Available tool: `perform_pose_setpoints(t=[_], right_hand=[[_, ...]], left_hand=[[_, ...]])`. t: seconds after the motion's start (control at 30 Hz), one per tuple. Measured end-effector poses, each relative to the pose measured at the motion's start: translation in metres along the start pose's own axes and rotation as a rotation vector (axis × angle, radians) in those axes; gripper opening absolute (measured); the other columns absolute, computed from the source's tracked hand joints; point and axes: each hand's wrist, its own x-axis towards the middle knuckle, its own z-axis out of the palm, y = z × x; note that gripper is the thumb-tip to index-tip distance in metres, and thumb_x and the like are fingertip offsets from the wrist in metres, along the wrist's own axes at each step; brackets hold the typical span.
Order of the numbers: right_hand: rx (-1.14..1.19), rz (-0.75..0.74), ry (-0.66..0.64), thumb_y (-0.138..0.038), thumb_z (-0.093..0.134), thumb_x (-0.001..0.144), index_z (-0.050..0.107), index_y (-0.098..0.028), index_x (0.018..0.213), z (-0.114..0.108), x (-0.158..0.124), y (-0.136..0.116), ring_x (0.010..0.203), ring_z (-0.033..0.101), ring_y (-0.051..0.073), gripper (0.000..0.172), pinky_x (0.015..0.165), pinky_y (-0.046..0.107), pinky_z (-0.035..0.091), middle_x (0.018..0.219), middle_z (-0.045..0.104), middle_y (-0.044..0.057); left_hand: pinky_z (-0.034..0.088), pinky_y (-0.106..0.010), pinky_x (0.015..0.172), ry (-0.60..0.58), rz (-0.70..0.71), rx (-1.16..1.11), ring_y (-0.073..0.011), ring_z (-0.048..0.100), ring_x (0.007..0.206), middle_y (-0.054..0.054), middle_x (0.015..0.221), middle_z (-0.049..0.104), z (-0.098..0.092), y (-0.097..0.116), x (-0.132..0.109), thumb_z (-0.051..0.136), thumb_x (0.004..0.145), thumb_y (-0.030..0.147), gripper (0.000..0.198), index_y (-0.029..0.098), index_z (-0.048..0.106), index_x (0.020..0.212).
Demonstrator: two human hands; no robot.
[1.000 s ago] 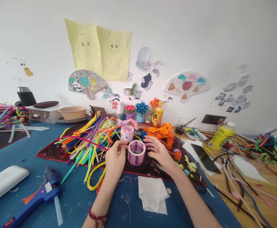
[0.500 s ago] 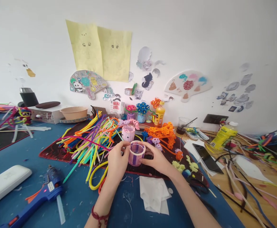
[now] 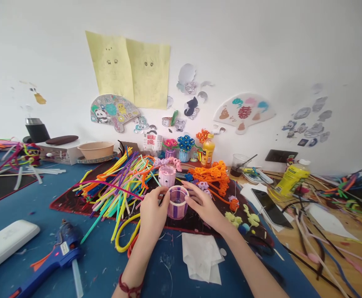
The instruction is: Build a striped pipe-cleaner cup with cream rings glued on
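A small pink and purple striped pot made of pipe cleaners stands on the dark mat. My left hand grips its left side with thumb and fingers closed on it. My right hand cups its right side, fingers curled against the wall. A second pink pot stands just behind. A heap of coloured pipe cleaners lies to the left, and orange pipe-cleaner flowers lie behind my right hand.
A blue glue gun and a white case lie at the front left. White tissue lies in front of the mat. A phone, a yellow bottle, an orange juice bottle and tangled wires are to the right.
My right hand moved from beside the pot to hold its right side, and my left hand closed on its left side. The view has shifted slightly.
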Motion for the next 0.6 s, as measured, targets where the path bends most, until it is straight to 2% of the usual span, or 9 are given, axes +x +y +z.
perform_pose_setpoints(t=[0.07, 0.17, 0.37, 0.6], right_hand=[[-0.006, 0.003, -0.002, -0.047, 0.059, 0.09, 0.062, -0.029, 0.129, 0.0032, 0.0008, 0.001, 0.124, 0.056, 0.026, 0.043, 0.106, 0.043, 0.043, 0.135, 0.061, 0.006], [0.015, 0.032, 0.018, -0.053, 0.059, 0.089, 0.067, -0.028, 0.125, 0.0059, 0.0017, 0.0022, 0.124, 0.056, 0.029, 0.045, 0.107, 0.046, 0.042, 0.128, 0.067, 0.006], [0.049, 0.043, 0.013, -0.057, 0.06, 0.086, 0.067, -0.025, 0.125, 0.0051, 0.0023, 0.0002, 0.125, 0.057, 0.03, 0.051, 0.11, 0.05, 0.039, 0.122, 0.07, 0.007], [0.036, 0.02, -0.041, -0.053, 0.055, 0.092, 0.061, -0.024, 0.131, 0.003, 0.0027, 0.0004, 0.135, 0.047, 0.029, 0.049, 0.11, 0.044, 0.04, 0.13, 0.066, 0.008]], left_hand=[[0.051, -0.037, 0.078, -0.018, 0.02, 0.006, -0.025, 0.069, 0.086, -0.008, 0.095, 0.076, 0.0013, 0.0001, -0.0004, 0.05, 0.088, 0.029, 0.023, 0.019, 0.069, 0.096], [0.05, -0.039, 0.08, -0.031, 0.041, 0.023, -0.0268, 0.069, 0.088, -0.009, 0.097, 0.075, 0.0034, -0.0006, -0.0007, 0.05, 0.089, 0.03, 0.025, 0.018, 0.07, 0.099], [0.049, -0.04, 0.081, -0.06, 0.063, 0.043, -0.0273, 0.068, 0.09, -0.01, 0.098, 0.074, 0.0061, -0.0023, -0.0011, 0.048, 0.09, 0.028, 0.028, 0.017, 0.069, 0.104], [0.049, -0.04, 0.082, -0.091, 0.034, 0.054, -0.0282, 0.067, 0.093, -0.011, 0.102, 0.073, 0.0054, -0.0016, -0.0013, 0.042, 0.092, 0.032, 0.032, 0.017, 0.066, 0.107]])
